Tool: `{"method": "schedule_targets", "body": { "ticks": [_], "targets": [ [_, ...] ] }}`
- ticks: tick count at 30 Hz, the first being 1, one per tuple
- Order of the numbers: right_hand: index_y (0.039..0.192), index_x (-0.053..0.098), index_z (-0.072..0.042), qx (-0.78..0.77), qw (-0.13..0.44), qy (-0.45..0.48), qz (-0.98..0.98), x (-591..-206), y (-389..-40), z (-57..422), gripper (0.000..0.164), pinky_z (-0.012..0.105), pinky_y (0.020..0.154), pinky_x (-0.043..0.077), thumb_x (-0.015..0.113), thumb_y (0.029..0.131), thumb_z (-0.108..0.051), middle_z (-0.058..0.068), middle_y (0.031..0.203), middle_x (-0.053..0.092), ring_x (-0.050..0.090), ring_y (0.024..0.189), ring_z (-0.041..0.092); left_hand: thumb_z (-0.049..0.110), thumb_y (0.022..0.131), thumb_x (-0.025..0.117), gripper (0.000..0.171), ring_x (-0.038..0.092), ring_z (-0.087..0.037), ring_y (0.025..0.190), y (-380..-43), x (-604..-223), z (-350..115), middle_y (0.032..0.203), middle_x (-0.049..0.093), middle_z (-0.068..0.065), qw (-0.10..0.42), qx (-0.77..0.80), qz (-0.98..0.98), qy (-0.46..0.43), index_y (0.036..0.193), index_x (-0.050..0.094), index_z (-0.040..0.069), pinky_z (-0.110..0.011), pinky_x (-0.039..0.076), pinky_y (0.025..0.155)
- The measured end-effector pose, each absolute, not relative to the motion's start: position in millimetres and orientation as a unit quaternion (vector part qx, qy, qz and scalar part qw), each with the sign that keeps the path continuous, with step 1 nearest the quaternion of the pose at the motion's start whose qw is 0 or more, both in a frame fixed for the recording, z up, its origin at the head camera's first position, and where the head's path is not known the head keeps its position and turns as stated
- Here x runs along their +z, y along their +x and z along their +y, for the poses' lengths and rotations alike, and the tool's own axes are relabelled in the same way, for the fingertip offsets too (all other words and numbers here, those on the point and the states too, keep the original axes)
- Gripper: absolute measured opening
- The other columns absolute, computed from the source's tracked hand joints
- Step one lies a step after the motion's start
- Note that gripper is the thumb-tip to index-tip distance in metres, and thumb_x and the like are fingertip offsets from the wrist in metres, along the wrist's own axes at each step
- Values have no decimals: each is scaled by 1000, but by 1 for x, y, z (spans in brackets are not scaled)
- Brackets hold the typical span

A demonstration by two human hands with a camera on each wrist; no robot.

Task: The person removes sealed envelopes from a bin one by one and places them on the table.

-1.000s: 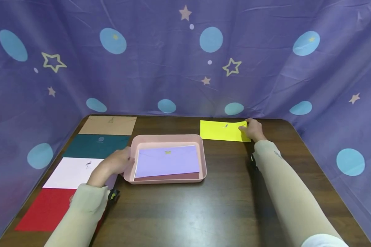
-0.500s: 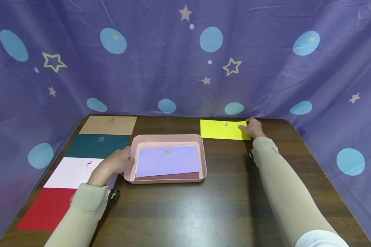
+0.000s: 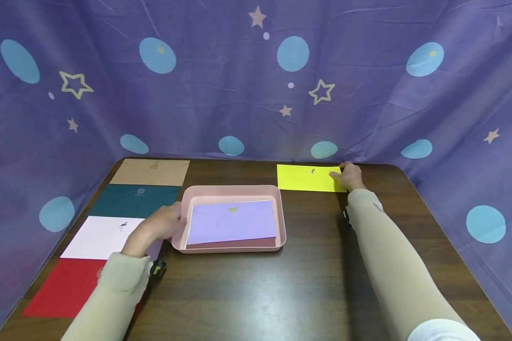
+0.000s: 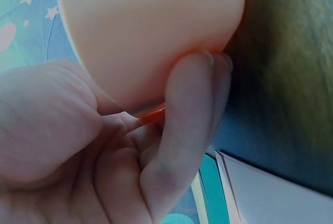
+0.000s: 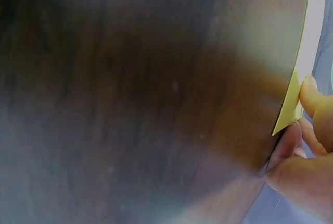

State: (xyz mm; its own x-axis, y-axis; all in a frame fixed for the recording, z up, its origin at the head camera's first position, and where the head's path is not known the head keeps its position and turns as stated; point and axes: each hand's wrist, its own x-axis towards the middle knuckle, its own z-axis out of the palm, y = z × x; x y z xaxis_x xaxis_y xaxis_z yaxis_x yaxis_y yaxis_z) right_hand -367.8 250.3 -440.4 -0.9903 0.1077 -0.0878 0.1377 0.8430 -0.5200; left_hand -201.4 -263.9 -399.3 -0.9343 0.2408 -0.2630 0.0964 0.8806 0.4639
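My left hand (image 3: pixel 161 223) grips the left wall of a pink tray (image 3: pixel 234 249); the left wrist view shows the thumb on one side of the tray wall (image 4: pixel 151 31) and curled fingers beneath it. Inside the tray lies a lilac envelope (image 3: pixel 232 225) with a small gold butterfly mark. At the far right my right hand (image 3: pixel 351 177) pinches the right end of a yellow envelope (image 3: pixel 303 178), which lies flat near the table's back edge. In the right wrist view, the thumb is on top of the yellow envelope's corner (image 5: pixel 289 107) and the other fingers are at its edge.
Down the table's left side runs a column of envelopes: tan (image 3: pixel 149 173), dark teal (image 3: pixel 123 201), white (image 3: pixel 96 239) and red (image 3: pixel 61 289). My left forearm crosses over the red one. A purple curtain (image 3: pixel 196 94) hangs behind the brown table (image 3: pixel 247 289).
My right hand has slid the yellow envelope slightly toward the table's back edge, and it sits straighter. The left hand and the tray have stayed in place.
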Motion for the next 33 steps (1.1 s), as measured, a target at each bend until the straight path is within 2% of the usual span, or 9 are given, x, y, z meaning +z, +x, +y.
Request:
{"method": "schedule_targets", "body": {
  "ticks": [6,27,33],
  "targets": [
    [128,45,8,-269,10,62,961,-442,-369,251,51,52,104,29,59,95,-30,33,128,42,33,122,47,10,98,42,40,55,-25,81,-203,-398,-264,98,56,-18,164,229,956,83,130,35,-13,-37,47,65],
    [129,44,6,-277,19,73,958,-445,-372,253,53,49,102,31,59,95,-32,31,127,45,36,121,45,10,98,42,41,55,-25,79,-203,-401,-265,95,56,-17,176,239,952,75,131,34,-13,-36,47,62],
    [131,42,7,-272,16,80,959,-440,-368,248,54,50,101,33,58,96,-32,31,127,45,37,120,45,10,98,43,40,55,-26,81,-202,-398,-265,97,56,-18,160,231,955,92,129,36,-14,-38,47,65]
  ]
}}
